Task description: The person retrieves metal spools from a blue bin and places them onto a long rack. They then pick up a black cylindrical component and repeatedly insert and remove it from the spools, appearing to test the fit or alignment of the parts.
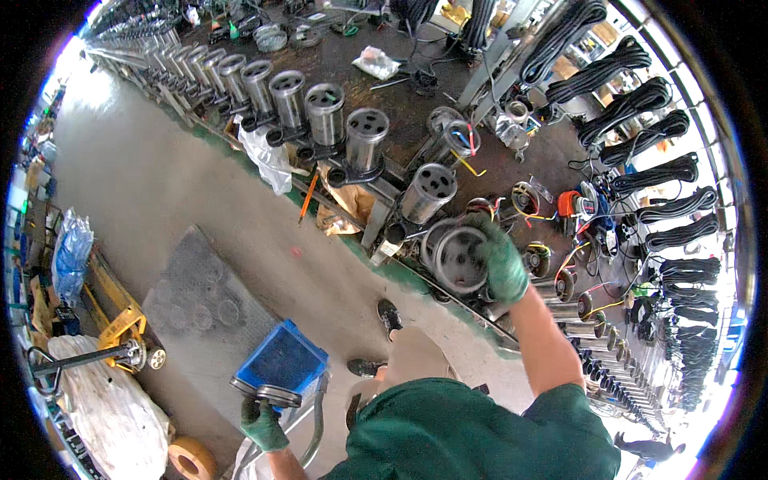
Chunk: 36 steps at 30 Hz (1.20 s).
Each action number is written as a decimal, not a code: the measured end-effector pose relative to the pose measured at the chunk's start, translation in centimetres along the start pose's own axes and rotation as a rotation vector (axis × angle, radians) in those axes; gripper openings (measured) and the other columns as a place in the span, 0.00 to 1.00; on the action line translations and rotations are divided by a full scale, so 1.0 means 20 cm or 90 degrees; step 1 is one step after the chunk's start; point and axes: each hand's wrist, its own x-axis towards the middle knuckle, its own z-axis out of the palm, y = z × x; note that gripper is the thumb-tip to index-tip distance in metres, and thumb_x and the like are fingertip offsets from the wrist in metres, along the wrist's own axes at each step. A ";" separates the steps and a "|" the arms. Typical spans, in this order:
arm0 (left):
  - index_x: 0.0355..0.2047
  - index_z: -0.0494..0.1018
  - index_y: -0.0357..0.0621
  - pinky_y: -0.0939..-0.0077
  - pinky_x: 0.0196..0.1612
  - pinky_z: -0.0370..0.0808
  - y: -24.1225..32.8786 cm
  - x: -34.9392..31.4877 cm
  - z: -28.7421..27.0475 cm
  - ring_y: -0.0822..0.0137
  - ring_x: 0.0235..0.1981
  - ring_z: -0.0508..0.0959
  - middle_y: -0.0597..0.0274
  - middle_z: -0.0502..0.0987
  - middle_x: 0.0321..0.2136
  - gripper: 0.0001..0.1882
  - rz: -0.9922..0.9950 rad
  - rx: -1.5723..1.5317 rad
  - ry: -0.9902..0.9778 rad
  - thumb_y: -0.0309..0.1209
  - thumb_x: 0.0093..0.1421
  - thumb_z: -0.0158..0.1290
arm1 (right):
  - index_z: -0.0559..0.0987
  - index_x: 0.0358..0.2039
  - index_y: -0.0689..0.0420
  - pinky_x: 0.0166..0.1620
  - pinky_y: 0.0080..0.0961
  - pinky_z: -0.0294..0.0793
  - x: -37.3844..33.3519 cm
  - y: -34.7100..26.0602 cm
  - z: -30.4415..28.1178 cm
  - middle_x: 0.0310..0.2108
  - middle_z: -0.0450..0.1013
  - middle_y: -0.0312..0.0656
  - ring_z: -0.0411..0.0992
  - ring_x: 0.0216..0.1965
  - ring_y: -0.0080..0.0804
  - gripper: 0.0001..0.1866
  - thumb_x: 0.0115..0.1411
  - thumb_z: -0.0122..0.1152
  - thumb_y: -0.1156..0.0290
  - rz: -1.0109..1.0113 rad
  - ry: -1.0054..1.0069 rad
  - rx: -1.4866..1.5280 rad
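two green-gloved grips are seen from above. the right grip point(502, 260), right of centre in the frame, is at the rim of a round metal part point(460, 264) with a dark inside, near the edge of a brown surface point(552, 172); blur and angle mean i cannot tell whether it is clamped on the rim. the left grip point(264, 428), at lower left of centre, looks closed on black round parts point(280, 397) beside a blue crate point(284, 356). upright metal cylinders point(368, 136) line the upper left, and coloured wires point(466, 163) lie above centre. as a judgement, the round metal part could fall to the floor point(312, 272) if pushed outward, a loose hold could drop the black round parts, and coloured wires could snag. no brand, label or writing is readable on the handled pieces.
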 end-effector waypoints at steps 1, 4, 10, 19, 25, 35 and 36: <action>0.52 0.79 0.32 0.80 0.24 0.73 0.04 -0.02 0.02 0.74 0.26 0.76 0.63 0.82 0.38 0.19 -0.002 0.015 -0.004 0.24 0.61 0.64 | 0.70 0.63 0.60 0.56 0.27 0.74 0.04 -0.08 -0.07 0.55 0.75 0.40 0.73 0.53 0.29 0.25 0.66 0.56 0.73 -0.023 0.048 -0.049; 0.52 0.78 0.30 0.79 0.28 0.74 0.08 -0.01 0.09 0.73 0.29 0.77 0.62 0.82 0.39 0.20 0.032 -0.025 0.004 0.23 0.60 0.64 | 0.71 0.63 0.60 0.54 0.27 0.76 0.21 -0.27 -0.33 0.52 0.77 0.41 0.76 0.50 0.29 0.23 0.67 0.52 0.74 0.036 0.027 -0.195; 0.51 0.78 0.31 0.79 0.28 0.72 0.20 -0.09 0.24 0.73 0.29 0.77 0.63 0.82 0.37 0.20 0.072 -0.031 -0.008 0.28 0.62 0.67 | 0.73 0.61 0.60 0.54 0.30 0.77 0.40 0.02 -0.66 0.50 0.78 0.45 0.77 0.49 0.36 0.22 0.66 0.52 0.77 -0.054 -0.105 -0.551; 0.51 0.78 0.35 0.80 0.22 0.67 0.24 -0.20 0.42 0.76 0.26 0.74 0.66 0.80 0.35 0.20 0.078 -0.091 0.064 0.32 0.62 0.68 | 0.73 0.59 0.59 0.58 0.43 0.73 0.40 -0.02 -0.64 0.51 0.76 0.59 0.74 0.53 0.60 0.21 0.64 0.52 0.78 0.009 -0.119 -0.669; 0.53 0.78 0.36 0.82 0.23 0.68 0.30 -0.07 0.44 0.76 0.22 0.72 0.65 0.80 0.32 0.21 0.117 -0.067 0.036 0.35 0.63 0.66 | 0.73 0.60 0.53 0.56 0.35 0.74 0.38 -0.07 -0.64 0.50 0.77 0.46 0.76 0.49 0.44 0.20 0.67 0.53 0.77 0.189 -0.122 -0.275; 0.53 0.77 0.36 0.81 0.27 0.69 0.42 0.06 0.41 0.75 0.29 0.76 0.66 0.81 0.39 0.20 0.127 -0.080 -0.027 0.29 0.63 0.66 | 0.69 0.62 0.46 0.56 0.37 0.76 0.51 0.21 -0.84 0.56 0.74 0.40 0.75 0.53 0.36 0.25 0.67 0.53 0.81 0.067 -0.266 -0.472; 0.53 0.77 0.37 0.81 0.27 0.68 0.41 0.06 0.41 0.76 0.29 0.76 0.66 0.81 0.39 0.20 0.124 -0.085 -0.032 0.30 0.63 0.66 | 0.69 0.62 0.45 0.56 0.38 0.76 0.52 0.23 -0.83 0.56 0.74 0.39 0.75 0.53 0.36 0.25 0.67 0.52 0.81 0.074 -0.255 -0.447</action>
